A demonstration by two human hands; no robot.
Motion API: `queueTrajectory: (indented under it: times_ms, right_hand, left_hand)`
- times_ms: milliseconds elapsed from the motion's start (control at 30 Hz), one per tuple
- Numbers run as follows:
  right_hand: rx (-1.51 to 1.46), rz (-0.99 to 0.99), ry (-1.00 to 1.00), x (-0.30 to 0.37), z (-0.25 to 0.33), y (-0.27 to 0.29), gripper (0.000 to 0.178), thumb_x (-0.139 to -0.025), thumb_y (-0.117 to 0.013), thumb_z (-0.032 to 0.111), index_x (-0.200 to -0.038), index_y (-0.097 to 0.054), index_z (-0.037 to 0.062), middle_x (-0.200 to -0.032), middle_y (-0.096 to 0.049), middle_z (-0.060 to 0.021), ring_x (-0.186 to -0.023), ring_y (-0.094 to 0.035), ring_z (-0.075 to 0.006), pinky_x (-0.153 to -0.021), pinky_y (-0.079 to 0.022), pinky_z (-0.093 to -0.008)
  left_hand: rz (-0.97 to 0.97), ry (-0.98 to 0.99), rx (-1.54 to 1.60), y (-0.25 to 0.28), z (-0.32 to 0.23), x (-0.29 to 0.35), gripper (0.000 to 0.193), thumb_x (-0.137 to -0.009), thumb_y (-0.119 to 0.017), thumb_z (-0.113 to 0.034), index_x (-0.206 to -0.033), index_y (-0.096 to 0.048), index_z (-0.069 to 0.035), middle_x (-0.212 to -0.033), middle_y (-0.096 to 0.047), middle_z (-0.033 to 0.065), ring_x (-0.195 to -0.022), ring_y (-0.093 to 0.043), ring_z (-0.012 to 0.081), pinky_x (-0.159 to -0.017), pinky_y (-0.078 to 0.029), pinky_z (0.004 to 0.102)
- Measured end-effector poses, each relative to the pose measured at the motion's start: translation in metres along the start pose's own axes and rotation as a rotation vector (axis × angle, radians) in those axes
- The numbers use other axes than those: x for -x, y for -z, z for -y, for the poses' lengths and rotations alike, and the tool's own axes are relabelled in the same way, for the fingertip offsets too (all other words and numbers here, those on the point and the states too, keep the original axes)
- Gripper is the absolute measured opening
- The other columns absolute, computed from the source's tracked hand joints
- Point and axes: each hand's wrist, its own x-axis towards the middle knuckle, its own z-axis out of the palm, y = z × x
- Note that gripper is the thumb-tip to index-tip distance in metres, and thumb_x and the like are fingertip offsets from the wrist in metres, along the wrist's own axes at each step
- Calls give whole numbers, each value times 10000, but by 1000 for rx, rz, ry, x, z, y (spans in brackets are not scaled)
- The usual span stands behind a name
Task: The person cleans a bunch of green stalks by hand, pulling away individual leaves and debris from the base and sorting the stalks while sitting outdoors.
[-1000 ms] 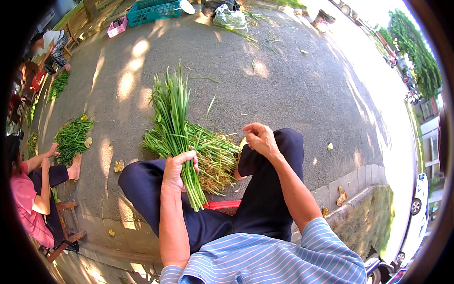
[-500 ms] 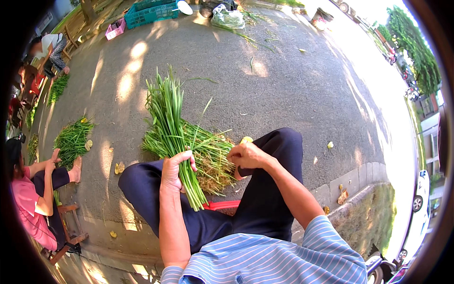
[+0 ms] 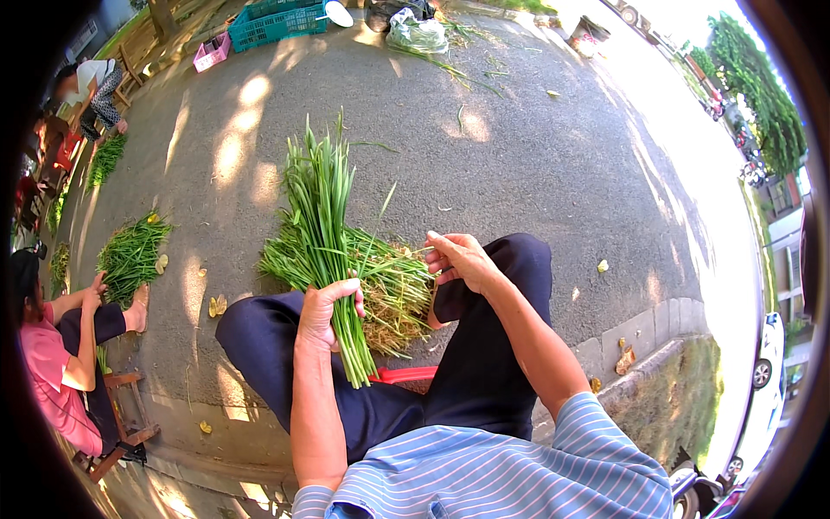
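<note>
My left hand [image 3: 322, 313] is closed round a thick bunch of garlic chives [image 3: 320, 208], long flat green leaves with pale stems. The leaves point away from me, and the stem ends stick out below my fist over my lap. Under and beside the bunch, a loose pile of chives [image 3: 385, 281] lies on the ground between my feet, with brownish, straw-like ends nearest me. To the right of this pile, near my right knee, my right hand [image 3: 462, 262] hovers with its fingers apart; I see nothing in it.
Part of something red [image 3: 406, 374] shows between my thighs. On the left a person in pink [image 3: 65, 372] sits beside another chive pile [image 3: 134, 259]; a second person [image 3: 95, 91] bends farther off. Teal crate [image 3: 277, 26], pink basket [image 3: 211, 54] and plastic bag [image 3: 417, 33] stand far ahead. A kerb [image 3: 640, 333] runs right.
My right hand has risen away from the pile's right edge, and its fingers have spread. My left hand has shifted slightly right with the bunch, whose leaves now stand a little higher.
</note>
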Motion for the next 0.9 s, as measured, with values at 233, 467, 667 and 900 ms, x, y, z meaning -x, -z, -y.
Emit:
queueTrajectory:
  times_ms: [233,467,667,900]
  right_hand:
    - [-214,105,4,-4,-3,4,181,-858,-671,115,-970,-596,-5,-795,-613,-35,-665,-613,-116,-582,-563,-264]
    - [-196,131,27,-2,1,2,159,-841,-673,69,-957,-601,-12,-796,-618,-42,-674,-615,-113,-586,-563,-264]
    - [-160,116,46,-1,4,1,133,-832,-655,44,-946,-610,-9,-789,-621,-42,-673,-615,-117,-587,-557,-265]
    - [-30,95,71,-3,0,2,146,-824,-633,23,-969,-621,6,-779,-628,-36,-680,-617,-121,-603,-540,-255]
  left_hand:
    - [10,0,-24,0,0,-1,211,-763,-662,-76,-944,-571,-19,-674,-599,78,-501,-582,165,-468,-517,291]
    - [21,25,-50,0,2,-2,209,-764,-658,-77,-942,-567,-16,-674,-600,82,-504,-584,171,-474,-523,300]
    - [33,26,-70,-3,3,-2,207,-758,-675,-67,-931,-571,-21,-676,-599,75,-510,-582,160,-471,-521,287]
    - [38,44,-75,-3,3,0,186,-752,-680,-35,-913,-587,-33,-697,-598,57,-547,-588,141,-457,-512,267]
